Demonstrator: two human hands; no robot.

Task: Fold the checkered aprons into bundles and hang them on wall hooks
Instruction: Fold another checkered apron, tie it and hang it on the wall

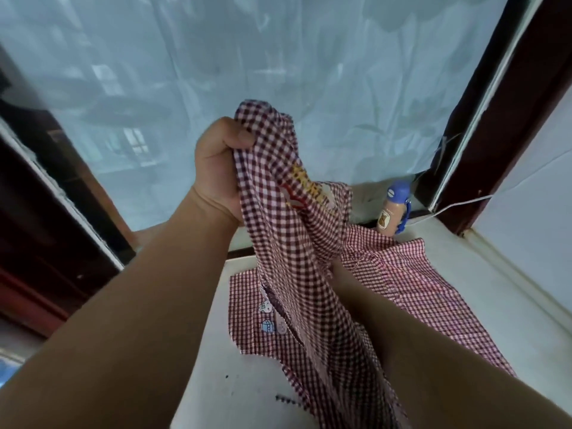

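Observation:
My left hand (218, 168) is raised in front of the window, fisted around the bunched top of a dark red and white checkered apron (297, 264) with yellow print on it. The apron hangs down from that fist to the sill. My right forearm reaches into the hanging folds; my right hand (335, 267) is almost wholly hidden in the cloth, so its grip cannot be made out. A second, lighter red checkered apron (411, 283) lies spread flat on the white sill (235, 382) underneath, with small cartoon prints near its left edge.
A beige bottle (390, 212) with a blue cap and strap stands at the back right of the sill. Behind is a window covered by pale mesh (216, 72). Dark wooden frames (495, 144) flank both sides; a white wall (538, 187) lies right.

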